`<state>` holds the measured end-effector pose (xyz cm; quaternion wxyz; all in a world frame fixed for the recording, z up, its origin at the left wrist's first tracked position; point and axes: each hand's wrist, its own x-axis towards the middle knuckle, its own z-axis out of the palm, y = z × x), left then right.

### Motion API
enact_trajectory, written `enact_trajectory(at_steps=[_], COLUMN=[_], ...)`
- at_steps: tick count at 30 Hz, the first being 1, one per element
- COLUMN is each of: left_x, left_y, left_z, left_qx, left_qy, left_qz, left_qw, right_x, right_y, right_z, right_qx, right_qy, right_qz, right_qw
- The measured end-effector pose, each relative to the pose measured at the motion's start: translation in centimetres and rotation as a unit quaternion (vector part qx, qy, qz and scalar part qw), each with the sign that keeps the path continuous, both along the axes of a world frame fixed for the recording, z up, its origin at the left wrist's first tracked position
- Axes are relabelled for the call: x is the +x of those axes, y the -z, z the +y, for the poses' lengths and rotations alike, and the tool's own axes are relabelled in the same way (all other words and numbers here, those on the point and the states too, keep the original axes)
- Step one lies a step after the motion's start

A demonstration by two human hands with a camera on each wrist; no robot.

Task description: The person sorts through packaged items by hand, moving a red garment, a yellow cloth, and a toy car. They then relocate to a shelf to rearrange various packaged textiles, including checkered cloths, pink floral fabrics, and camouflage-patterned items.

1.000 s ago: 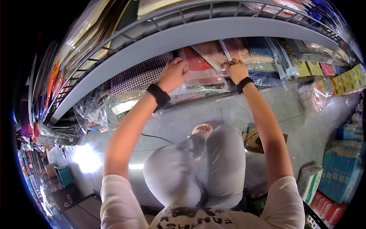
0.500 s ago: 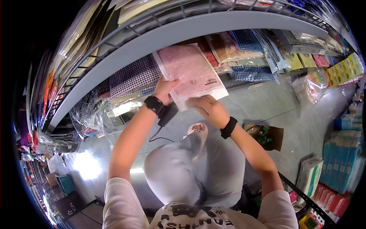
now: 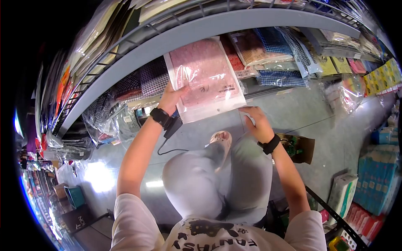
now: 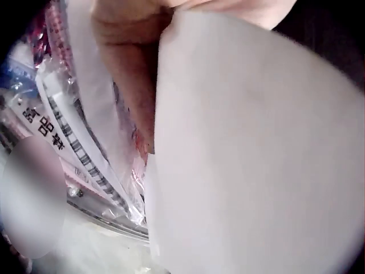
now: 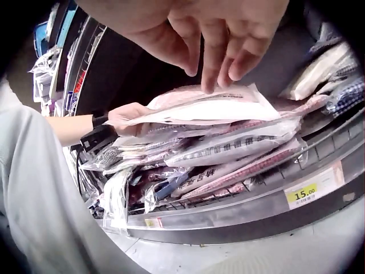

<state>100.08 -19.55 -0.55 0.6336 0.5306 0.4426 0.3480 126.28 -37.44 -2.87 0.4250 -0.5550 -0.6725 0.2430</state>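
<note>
A flat packet of pink patterned fabric (image 3: 203, 73), in clear plastic with a white border, lies tilted across the shelf's front edge. My left hand (image 3: 171, 98) grips its left edge, thumb on top. In the left wrist view, the packet's plain white back (image 4: 251, 137) covers most of the picture and hides the fingers behind it. Near the packet's lower right corner is my right hand (image 3: 259, 124), its fingers loosely bent and holding nothing. The right wrist view has those fingers (image 5: 211, 57) hanging over the packet.
Checked fabric packets (image 3: 153, 79) fill the shelf to the left, and blue checked ones (image 3: 280, 78) lie to the right. A grey shelf rail (image 3: 201, 33) arches above. An opened cardboard box (image 3: 305, 149) sits on the floor. The shelf front carries a price label (image 5: 302, 195).
From both hands reaching into the shelf, the pink packet has come out over the front edge in my left hand. My right hand has drawn back toward me, and lately shifted right.
</note>
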Motion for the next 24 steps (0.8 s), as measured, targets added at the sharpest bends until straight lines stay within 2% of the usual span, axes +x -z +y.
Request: enact_trajectory(at_steps=[9, 12, 16, 21, 24], left_x=[-0.7, -0.7, -0.1, 0.4, 1.2], left_y=[-2.4, -2.6, -3.1, -2.8, -2.5], left_z=[-0.7, -1.2, -2.4, -3.2, -3.6], left_qx=[0.011, 0.016, 0.001, -0.032, -0.026], left_qy=[0.015, 0.022, 0.024, 0.066, 0.068], left_qz=[-0.052, -0.055, -0.059, -0.064, -0.071], left_qw=[0.998, 0.998, 0.998, 0.995, 0.995], right_x=[0.9, 1.1, 1.8, 2.6, 3.4], right_y=[0.9, 1.1, 2.1, 1.0, 1.2], right_z=[0.1, 0.4, 0.6, 0.3, -0.1], right_qx=[-0.076, -0.117, -0.142, -0.2, -0.203], right_qy=[0.093, 0.115, 0.112, 0.071, 0.072], right_qz=[0.085, 0.168, 0.251, 0.409, 0.423], right_qw=[0.989, 0.972, 0.951, 0.887, 0.88])
